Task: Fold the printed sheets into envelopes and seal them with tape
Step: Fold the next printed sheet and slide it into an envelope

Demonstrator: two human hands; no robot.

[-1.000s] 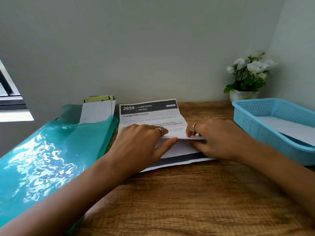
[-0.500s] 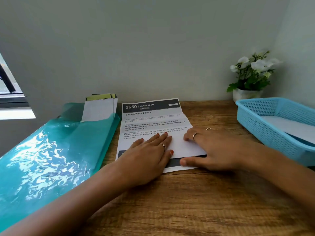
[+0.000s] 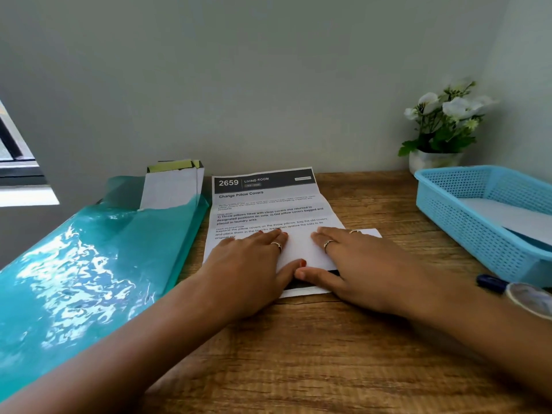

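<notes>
A printed sheet (image 3: 268, 201) headed "2659 Living Room, Change Pillow Covers" lies on the wooden desk (image 3: 298, 354), its near end folded up over the text as a white flap (image 3: 301, 249). My left hand (image 3: 248, 264) lies flat on the flap's left part, fingers spread. My right hand (image 3: 355, 264) lies flat on its right part; the two thumbs nearly touch at the fold. A tape dispenser (image 3: 519, 292) with a dark blue end shows beside my right forearm.
A glossy teal plastic folder (image 3: 74, 279) holding white sheets and envelopes (image 3: 170, 189) fills the left. A light blue mesh basket (image 3: 466, 216) with paper inside stands at the right. A white flower pot (image 3: 433, 161) sits by the back wall.
The near end of the sheet, pinched and brought over a second ago, now lies flat. Both hands have opened and press it down, thumbs drawn together.
</notes>
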